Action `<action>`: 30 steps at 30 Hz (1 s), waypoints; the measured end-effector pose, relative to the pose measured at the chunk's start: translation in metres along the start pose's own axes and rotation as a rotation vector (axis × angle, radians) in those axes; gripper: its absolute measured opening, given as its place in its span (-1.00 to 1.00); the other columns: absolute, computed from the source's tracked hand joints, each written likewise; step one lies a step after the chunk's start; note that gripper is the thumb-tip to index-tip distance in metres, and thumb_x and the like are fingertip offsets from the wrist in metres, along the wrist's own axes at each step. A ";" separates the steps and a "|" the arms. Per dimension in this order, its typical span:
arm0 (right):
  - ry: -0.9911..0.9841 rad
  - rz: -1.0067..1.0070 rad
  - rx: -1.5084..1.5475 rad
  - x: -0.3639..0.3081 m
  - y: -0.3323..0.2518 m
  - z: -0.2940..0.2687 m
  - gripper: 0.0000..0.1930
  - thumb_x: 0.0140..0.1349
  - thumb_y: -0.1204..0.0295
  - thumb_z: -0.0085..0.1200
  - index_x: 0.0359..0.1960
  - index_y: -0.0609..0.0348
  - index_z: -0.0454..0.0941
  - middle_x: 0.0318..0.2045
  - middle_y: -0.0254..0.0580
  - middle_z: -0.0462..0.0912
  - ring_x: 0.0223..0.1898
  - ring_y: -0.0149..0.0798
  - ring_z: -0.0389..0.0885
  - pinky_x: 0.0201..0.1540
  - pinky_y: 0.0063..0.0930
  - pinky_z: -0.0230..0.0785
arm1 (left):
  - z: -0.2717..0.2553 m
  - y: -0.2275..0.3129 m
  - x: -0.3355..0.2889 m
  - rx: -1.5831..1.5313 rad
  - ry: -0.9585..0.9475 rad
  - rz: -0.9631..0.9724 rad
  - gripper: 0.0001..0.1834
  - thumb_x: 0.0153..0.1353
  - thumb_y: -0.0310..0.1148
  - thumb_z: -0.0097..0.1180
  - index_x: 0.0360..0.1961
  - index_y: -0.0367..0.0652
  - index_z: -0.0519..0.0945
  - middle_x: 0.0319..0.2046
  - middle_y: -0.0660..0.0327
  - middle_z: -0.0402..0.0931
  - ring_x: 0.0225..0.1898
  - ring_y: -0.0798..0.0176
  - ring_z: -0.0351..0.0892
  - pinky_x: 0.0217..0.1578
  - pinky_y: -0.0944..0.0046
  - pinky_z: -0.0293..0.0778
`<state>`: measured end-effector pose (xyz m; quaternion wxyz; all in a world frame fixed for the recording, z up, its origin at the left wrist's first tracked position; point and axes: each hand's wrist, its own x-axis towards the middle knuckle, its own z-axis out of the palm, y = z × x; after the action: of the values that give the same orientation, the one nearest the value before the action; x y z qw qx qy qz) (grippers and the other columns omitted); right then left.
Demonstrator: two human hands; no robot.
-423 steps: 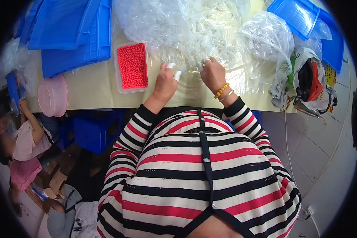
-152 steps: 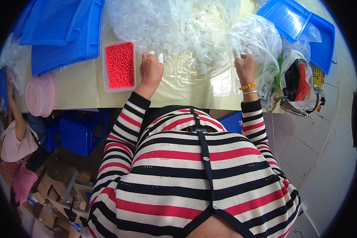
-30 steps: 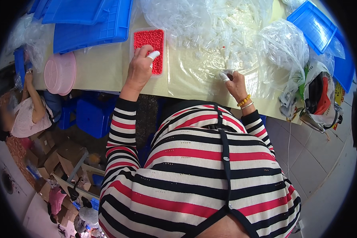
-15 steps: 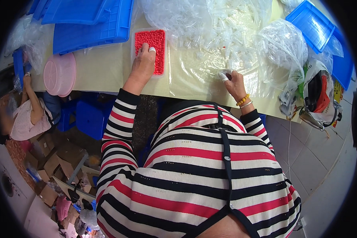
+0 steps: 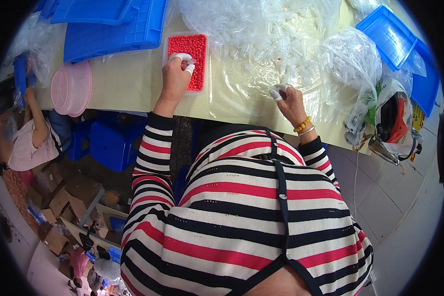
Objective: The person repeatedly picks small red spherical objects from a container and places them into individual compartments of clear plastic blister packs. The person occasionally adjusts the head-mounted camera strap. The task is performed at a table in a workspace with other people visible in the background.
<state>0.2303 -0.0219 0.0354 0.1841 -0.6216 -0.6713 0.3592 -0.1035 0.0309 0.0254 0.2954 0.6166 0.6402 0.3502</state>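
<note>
My left hand [image 5: 176,76] is over a clear plastic box [image 5: 206,64] of small red beads [image 5: 185,43]. White covers wrap its thumb and a fingertip. The fingers are closed in a pinch on a small clear piece [image 5: 186,64], too small to name exactly. My right hand [image 5: 290,102] rests at the table's near side, with white-covered fingers curled toward the thumb. What they hold, if anything, cannot be made out. Beyond it lies a loose pile of small clear plastic pieces [image 5: 276,61], spilling from a clear bag.
Blue trays [image 5: 116,42] are stacked at the far left, near a pink basket [image 5: 71,89]. On the right are a stuffed clear bag [image 5: 352,54], blue trays [image 5: 387,37] and a hanging bag [image 5: 397,116]. Another person [image 5: 34,143] sits at the left beside blue stools [image 5: 113,148].
My left hand has lifted slightly from among the beads, and its fingers have turned so the pinch shows. The curl of my right hand has loosened a little, almost in place.
</note>
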 end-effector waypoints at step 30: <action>0.037 -0.105 -0.074 0.006 -0.005 0.008 -0.79 0.11 0.39 0.19 -0.46 0.35 0.55 -0.56 0.02 0.51 -0.58 -0.05 0.50 -0.49 -0.34 0.33 | 0.027 0.016 -0.005 -0.578 0.175 -0.142 -0.80 0.08 -0.67 0.18 -0.24 -0.34 0.51 -0.31 0.16 0.58 -0.30 0.40 0.57 -0.32 0.43 0.54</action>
<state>0.2202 -0.0175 0.0323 0.1920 -0.5984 -0.7124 0.3122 -0.0715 0.0283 0.0223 0.4260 0.4283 0.5788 0.5478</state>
